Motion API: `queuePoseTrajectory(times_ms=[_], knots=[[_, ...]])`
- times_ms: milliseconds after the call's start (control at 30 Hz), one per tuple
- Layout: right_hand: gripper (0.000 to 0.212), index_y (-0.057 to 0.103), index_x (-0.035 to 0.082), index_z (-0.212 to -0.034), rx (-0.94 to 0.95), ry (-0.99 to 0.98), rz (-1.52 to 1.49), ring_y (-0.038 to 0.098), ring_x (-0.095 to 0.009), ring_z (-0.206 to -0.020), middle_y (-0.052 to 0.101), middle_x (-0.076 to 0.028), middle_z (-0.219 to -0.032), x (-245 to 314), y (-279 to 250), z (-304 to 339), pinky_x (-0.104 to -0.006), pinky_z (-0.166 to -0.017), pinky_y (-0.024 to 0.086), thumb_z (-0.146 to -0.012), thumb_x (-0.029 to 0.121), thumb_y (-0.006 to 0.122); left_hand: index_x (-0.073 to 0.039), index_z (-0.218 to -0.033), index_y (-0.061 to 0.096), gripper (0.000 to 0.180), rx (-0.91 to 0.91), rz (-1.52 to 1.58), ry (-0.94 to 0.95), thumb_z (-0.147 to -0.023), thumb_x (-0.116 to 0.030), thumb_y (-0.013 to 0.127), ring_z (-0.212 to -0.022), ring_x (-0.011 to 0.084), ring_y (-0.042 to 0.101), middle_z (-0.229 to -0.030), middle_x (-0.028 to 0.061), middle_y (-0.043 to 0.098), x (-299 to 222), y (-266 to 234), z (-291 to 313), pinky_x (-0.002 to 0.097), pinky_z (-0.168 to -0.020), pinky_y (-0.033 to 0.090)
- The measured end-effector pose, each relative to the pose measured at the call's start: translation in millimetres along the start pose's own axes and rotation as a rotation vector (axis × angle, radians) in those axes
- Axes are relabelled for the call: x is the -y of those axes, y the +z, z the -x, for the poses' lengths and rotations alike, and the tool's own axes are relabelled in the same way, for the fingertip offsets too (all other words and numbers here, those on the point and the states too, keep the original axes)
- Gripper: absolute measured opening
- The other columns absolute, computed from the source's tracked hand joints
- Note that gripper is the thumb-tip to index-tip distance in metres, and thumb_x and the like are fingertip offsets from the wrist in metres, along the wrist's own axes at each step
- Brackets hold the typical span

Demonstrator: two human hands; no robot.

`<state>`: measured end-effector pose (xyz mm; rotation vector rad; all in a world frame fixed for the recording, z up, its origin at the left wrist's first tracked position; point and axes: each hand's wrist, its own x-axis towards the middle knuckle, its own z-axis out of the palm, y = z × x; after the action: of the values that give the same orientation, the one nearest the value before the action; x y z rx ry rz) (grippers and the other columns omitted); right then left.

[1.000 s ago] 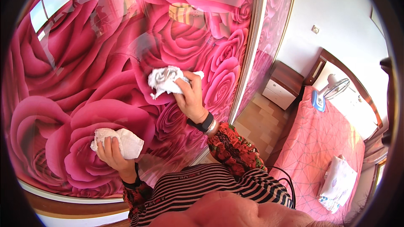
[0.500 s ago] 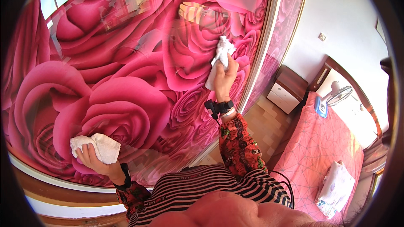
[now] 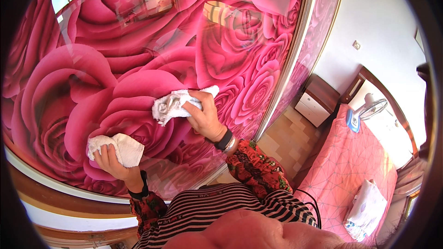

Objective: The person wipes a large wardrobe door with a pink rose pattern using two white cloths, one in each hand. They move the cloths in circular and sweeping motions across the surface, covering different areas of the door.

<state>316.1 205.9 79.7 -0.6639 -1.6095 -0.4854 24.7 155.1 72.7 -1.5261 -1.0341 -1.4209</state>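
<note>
A glossy panel (image 3: 138, 76) printed with big pink roses fills the left and middle of the head view, mirroring windows in its surface. My right hand (image 3: 206, 114) grips a crumpled white cloth (image 3: 173, 104) against it, near the middle of the panel, fingers closed round the bunched fabric. Lower and to the left, my left hand (image 3: 113, 162) presses a folded cream-white cloth (image 3: 129, 150) to the same surface; its fingers curl over the lower side of the cloth. A gap of bare panel lies between the two cloths.
The panel's pale frame (image 3: 288, 60) runs down its right side. Beyond it stand a brown-and-white nightstand (image 3: 318, 99) and a bed (image 3: 350, 166) with a pink cover. On the bed are a blue-and-white fan (image 3: 354, 121) and a folded white pillow (image 3: 368, 208).
My right hand has swept the white cloth down and left from the panel's right side toward the middle. The left hand holds its cloth at nearly the same place.
</note>
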Motion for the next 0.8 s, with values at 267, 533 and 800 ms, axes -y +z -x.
queuePoseTrajectory(times_ms=[267, 533, 800], knots=[[0.044, 0.062, 0.007, -0.119, -0.221, 0.281, 0.088, 0.056, -0.034, -0.104, 0.053, -0.020, -0.120, -67.6, -32.7, 5.1, -0.0391, -0.087, 0.050, -0.077, -0.006, 0.070, -0.001, -0.125, 0.059, 0.049, 0.033, -0.029, 0.026, -0.089, -0.032, 0.075, -0.129, 0.0459, 0.047, -0.131, 0.0159, 0.059, 3.4, -6.8, 5.3, 0.0580, -0.106, 0.038], [0.040, 0.061, 0.001, -0.127, -0.452, 0.606, 0.123, 0.056, -0.027, -0.109, 0.057, -0.014, -0.117, -115.1, -57.7, -14.8, -0.0348, -0.097, 0.044, -0.088, -0.001, 0.066, -0.001, -0.126, 0.059, 0.048, 0.068, -0.050, 0.003, -0.089, -0.029, 0.073, -0.129, 0.0461, 0.046, -0.132, 0.0160, 0.058, 3.1, -10.8, 9.8, 0.0576, -0.106, 0.037], [0.048, 0.062, 0.006, -0.122, -0.227, 0.263, 0.028, 0.055, -0.034, -0.105, 0.053, -0.019, -0.119, -31.6, -5.7, -29.0, -0.0389, -0.089, 0.048, -0.076, -0.006, 0.068, 0.001, -0.126, 0.059, 0.041, 0.059, -0.101, -0.033, -0.093, -0.022, 0.068, -0.127, 0.0469, 0.048, -0.129, 0.0173, 0.059, -5.7, -9.4, 10.0, 0.0579, -0.105, 0.039]])
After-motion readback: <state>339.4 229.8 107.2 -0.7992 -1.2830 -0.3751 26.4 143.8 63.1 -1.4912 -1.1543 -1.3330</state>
